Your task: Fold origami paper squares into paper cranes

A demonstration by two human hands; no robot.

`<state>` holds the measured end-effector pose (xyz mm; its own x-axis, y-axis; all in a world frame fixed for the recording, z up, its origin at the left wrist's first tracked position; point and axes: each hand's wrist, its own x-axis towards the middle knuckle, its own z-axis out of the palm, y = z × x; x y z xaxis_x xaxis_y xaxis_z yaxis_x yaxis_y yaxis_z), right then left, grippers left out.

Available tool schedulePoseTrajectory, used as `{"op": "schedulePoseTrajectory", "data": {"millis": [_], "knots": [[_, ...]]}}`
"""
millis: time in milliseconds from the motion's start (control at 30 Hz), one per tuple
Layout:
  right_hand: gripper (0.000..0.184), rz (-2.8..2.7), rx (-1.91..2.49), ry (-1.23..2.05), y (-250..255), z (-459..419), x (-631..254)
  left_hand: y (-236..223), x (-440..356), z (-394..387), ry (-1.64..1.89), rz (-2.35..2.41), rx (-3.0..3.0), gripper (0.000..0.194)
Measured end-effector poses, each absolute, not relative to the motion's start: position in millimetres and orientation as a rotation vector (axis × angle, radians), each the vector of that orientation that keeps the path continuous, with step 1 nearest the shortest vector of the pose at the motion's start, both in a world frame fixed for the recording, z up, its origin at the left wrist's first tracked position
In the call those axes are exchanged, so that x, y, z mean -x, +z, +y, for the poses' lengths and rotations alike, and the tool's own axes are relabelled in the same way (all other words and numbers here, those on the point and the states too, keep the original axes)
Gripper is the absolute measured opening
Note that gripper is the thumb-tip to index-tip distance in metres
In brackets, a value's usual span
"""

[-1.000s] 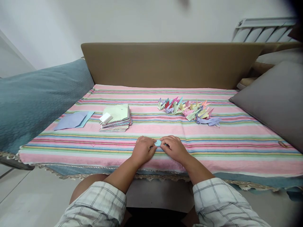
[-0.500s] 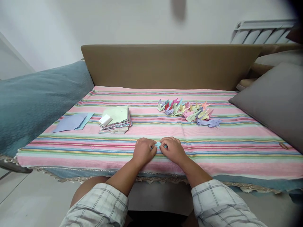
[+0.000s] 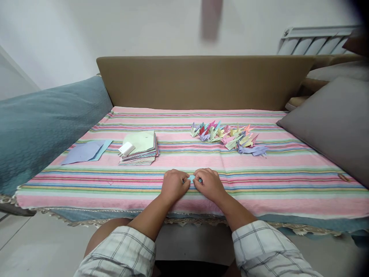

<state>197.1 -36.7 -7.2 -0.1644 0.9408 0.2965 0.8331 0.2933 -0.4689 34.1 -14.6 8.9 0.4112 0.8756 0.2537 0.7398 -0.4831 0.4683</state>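
A small piece of light blue folded paper [image 3: 191, 178] shows between my two hands, close to the front of the striped cloth [image 3: 100, 198]. My left hand [image 3: 175, 185] pinches its left side between thumb and fingers. On the right side, my right hand [image 3: 210, 184] pinches it the same way. Most of the paper is hidden by my fingers, so its folded shape cannot be made out. Beyond my hands, toward the back right, lies a cluster of several colourful folded paper cranes [image 3: 213, 134].
Left of my hands is a stack of coloured paper sheets [image 3: 141, 142] with a white plug adapter [image 3: 127, 148] on it. Farther left lie a purple sheet [image 3: 82, 151] and a blue sheet [image 3: 103, 149]. A grey cushion [image 3: 331, 119] rests at the right, and a brown backrest [image 3: 201, 82] stands behind.
Both hands keep their pinch on the light blue paper with hardly any movement. The whole view has shifted slightly.
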Motion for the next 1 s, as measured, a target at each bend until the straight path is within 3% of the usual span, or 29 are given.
{"op": "schedulePoseTrajectory", "data": {"millis": [333,600,1000], "knots": [[0.008,-2.004,1.577,0.302,-6.2,-37.1,-196.3,9.3,-31.3,-14.1,0.633,1.450,-2.346,0.009],[0.004,-2.010,1.540,0.342,-8.5,-35.9,-201.7,1.9,-20.6,-8.8,0.605,1.208,-2.468,0.037],[0.036,-2.015,1.419,0.418,-14.2,-34.4,-214.3,-5.7,-20.4,-16.3,0.657,1.157,-2.682,0.038]]}}
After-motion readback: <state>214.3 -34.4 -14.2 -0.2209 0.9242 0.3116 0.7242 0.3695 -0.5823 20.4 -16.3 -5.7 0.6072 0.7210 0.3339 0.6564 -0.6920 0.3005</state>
